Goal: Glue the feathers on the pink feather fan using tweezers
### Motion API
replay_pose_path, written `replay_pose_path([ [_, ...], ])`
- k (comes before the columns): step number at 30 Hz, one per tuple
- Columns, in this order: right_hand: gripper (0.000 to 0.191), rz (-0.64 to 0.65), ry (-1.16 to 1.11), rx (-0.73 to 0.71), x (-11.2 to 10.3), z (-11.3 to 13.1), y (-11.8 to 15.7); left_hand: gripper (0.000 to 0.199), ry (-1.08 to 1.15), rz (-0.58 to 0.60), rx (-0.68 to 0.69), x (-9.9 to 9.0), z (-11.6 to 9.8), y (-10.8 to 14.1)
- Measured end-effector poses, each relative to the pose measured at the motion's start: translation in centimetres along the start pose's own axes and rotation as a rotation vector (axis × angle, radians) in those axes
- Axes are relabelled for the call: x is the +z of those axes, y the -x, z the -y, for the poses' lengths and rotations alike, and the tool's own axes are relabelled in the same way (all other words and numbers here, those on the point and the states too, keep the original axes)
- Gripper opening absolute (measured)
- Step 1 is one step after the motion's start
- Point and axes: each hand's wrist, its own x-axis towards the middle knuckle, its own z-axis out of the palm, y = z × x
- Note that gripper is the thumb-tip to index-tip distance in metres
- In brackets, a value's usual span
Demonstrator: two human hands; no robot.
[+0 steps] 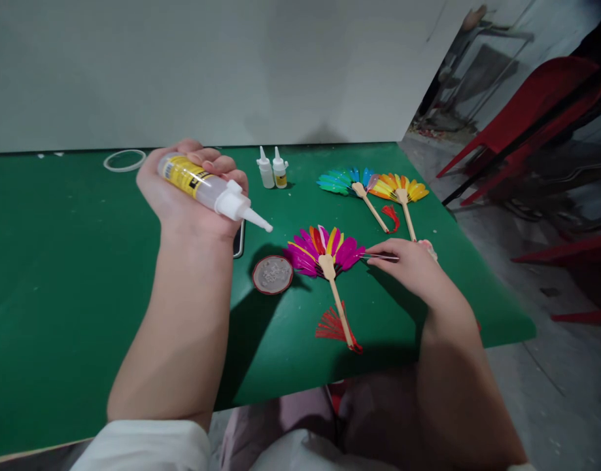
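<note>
My left hand [202,170] is wrapped around a clear glue bottle [202,186] with a yellow label, its white nozzle pointing down to the right. Between the fingers of my right hand [412,261] is a thin pair of tweezers [384,257], whose tips touch the right edge of a magenta feather fan [324,252]. This fan lies on the green table with its wooden handle toward me and a red tassel [332,325] beside the handle. Left of the fan stands a small round dish [273,275] with a red rim and clear bits inside.
Two small white-capped bottles [273,171] stand at the back. A blue-green fan [352,183] and a yellow-orange fan [401,188] lie at the back right. A clear ring [124,160] and a partly hidden phone [239,239] are on the table [74,275]. Red chairs [530,111] stand right.
</note>
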Motion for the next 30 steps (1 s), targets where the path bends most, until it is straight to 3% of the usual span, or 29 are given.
replay_pose_path([
  [13,0.015,0.0,-0.025,0.018,-0.2,0.3,0.1,0.014,0.001,-0.012,0.012,0.4,0.2,0.0],
  [16,0.016,0.003,-0.041,0.008,-0.1,0.0,0.0,0.015,-0.199,0.071,-0.056,0.6,1.2,0.0],
  [19,0.017,0.01,-0.052,0.011,0.0,-0.1,-0.1,0.03,-0.747,0.317,-0.039,0.6,3.2,0.8],
  [23,0.016,0.025,-0.039,0.013,-0.1,0.0,-0.2,0.029,-1.704,0.874,-0.126,0.6,7.1,2.6],
  [25,0.016,0.022,-0.032,0.013,-0.2,0.0,-0.2,0.032,-2.068,1.097,-0.111,0.6,8.9,3.0],
  [27,0.016,0.019,-0.042,0.014,-0.2,-0.1,-0.2,0.035,-2.284,1.228,-0.113,0.6,10.4,3.1],
  [30,0.017,0.016,-0.07,0.012,0.0,-0.6,-0.3,0.038,-2.408,1.317,-0.106,0.3,11.8,2.7],
])
